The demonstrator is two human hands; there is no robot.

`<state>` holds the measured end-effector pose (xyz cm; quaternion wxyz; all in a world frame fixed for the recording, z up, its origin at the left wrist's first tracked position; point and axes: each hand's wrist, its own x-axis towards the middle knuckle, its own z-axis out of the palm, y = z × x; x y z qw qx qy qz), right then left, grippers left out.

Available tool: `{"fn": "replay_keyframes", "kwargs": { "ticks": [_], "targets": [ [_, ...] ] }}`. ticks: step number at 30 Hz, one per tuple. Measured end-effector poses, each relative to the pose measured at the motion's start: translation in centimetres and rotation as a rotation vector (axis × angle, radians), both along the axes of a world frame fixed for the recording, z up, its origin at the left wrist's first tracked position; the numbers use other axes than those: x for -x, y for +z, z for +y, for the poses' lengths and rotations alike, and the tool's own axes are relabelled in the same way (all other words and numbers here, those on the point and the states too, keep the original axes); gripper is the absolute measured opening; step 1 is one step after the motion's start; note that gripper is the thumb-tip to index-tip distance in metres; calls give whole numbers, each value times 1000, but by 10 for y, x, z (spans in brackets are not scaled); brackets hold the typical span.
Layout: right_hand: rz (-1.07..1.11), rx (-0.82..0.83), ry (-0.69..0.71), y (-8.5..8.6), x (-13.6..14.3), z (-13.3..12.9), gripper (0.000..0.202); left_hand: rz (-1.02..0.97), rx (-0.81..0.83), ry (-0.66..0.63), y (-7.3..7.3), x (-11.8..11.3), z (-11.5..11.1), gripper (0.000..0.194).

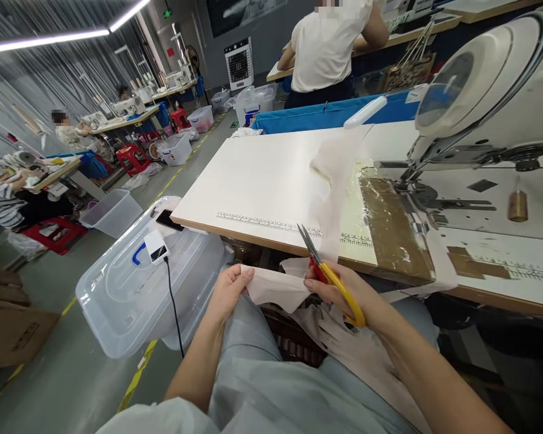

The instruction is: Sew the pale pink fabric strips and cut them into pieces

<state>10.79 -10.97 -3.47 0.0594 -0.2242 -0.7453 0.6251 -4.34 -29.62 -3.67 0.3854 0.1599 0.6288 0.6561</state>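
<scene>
Above my lap, a strip of pale pinkish fabric (276,288) is stretched between my two hands. My left hand (228,290) pinches its left end between thumb and fingers. Closed around scissors (342,292) with yellow and red handles, my right hand (344,288) also touches the fabric's right end with its fingertips. The blades point up and away, over the table's front edge. More of the pale fabric (332,187) lies across the white sewing table (262,175), and a further bunch (344,337) hangs over my right thigh. The sewing machine (479,90) stands on the right.
A clear plastic bin (113,295) stands at my left, with a white device (156,246), its black cable and a phone (169,220) on the lid. Brown tape (391,223) covers the table before the needle. A co-worker (328,45) sits beyond the blue cloth (298,114).
</scene>
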Motion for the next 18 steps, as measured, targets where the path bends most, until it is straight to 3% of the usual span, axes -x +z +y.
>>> {"fn": "replay_keyframes", "kwargs": {
  "ticks": [18],
  "targets": [
    [48, -19, -58, -4, 1, -7, 36, 80, 6, 38, -15, -1, 0, 53]
  ]
}}
